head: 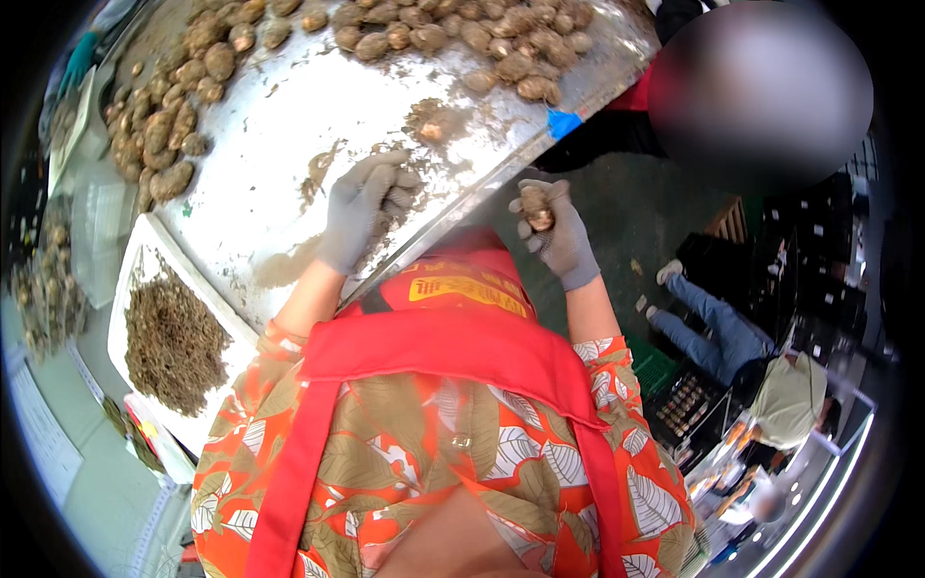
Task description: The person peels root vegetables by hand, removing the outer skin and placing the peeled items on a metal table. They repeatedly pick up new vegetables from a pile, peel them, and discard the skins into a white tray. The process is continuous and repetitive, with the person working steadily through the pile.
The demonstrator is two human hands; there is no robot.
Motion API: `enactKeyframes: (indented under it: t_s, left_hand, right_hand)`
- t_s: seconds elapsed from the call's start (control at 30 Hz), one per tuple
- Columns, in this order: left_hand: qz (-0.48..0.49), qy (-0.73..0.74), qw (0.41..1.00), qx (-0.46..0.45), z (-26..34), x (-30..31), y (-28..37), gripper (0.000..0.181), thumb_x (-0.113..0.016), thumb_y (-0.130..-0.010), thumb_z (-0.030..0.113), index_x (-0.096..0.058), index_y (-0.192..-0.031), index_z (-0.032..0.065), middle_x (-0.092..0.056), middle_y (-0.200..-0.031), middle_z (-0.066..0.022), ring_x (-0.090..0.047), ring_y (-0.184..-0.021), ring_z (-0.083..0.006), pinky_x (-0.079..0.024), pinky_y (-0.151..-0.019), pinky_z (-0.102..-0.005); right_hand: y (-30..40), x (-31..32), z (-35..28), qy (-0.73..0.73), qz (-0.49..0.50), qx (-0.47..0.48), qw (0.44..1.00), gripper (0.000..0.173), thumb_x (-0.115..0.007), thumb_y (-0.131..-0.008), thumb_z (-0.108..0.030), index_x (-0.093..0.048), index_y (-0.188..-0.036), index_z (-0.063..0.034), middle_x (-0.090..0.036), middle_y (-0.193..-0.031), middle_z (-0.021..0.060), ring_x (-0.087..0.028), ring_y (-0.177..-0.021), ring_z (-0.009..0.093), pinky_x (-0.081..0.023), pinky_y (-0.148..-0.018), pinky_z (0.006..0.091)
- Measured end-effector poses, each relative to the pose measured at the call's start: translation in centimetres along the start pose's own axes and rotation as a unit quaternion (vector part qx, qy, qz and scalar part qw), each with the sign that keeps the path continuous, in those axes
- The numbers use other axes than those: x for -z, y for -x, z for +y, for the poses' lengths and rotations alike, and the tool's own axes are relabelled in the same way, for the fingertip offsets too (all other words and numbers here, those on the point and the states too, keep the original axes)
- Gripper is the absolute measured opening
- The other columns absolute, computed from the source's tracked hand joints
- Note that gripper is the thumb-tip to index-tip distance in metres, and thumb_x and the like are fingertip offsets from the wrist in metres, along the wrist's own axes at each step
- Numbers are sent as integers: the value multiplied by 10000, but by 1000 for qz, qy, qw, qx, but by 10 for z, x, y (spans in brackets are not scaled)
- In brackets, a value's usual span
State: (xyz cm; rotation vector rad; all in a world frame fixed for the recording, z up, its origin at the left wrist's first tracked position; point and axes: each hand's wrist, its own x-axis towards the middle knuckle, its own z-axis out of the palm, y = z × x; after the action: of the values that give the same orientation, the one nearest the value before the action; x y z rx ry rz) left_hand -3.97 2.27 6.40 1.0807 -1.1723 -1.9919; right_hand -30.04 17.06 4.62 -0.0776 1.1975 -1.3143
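Note:
My right hand [560,235], in a grey knit glove, is closed around a brown taro corm [537,208] beyond the table's near edge. Over the metal table [246,166] is my left hand [368,206], gloved alike, its fingers bent above the littered surface; whether something lies under them I cannot tell. Just past it, a pile of fibrous scraps [433,123] lies on the metal. Taro corms [506,36] are heaped along the far side, and another heap of corms [166,130] spreads at the left.
A white foam box [155,231] with brown peelings [177,336] stands at the lower left. Blue tape [562,123] marks the table's edge. A person in red [636,94] is close at the upper right. Farther right are black crates [816,231] and a person in jeans [708,325].

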Motion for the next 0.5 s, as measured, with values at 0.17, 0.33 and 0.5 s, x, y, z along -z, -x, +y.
enactKeyframes:
  t_s: [0.17,0.33,0.5]
  left_hand:
    - [59,-95,992,-62,-15,14,12,295,-493,-1019,104,-608,-1249,-42,-662,-1057,-108,-606,-867,-118,-526,-752,-260]
    - [90,-437,864,-233,-40,41,19,273,-551,-955,85,-643,-1204,21,-658,-1201,-127,-607,-1108,-280,-471,-980,-366]
    - [109,-458,841,-267,-41,53,25,264,-569,-931,55,-647,-1182,30,-637,-1240,-140,-560,-1207,-314,-438,-1042,-396]
  right_hand:
    - [-18,36,28,-96,72,-13,993,452,-472,-1032,-497,-610,-1134,-78,-642,-856,85,-602,-645,155,-445,-482,264]
    - [-74,13,56,-35,160,35,986,449,-543,-972,-511,-610,-932,-70,-587,-743,62,-597,-605,199,-437,-470,326]
    - [-89,18,64,16,210,29,977,478,-525,-959,-504,-604,-898,-36,-590,-698,59,-598,-525,196,-425,-412,323]
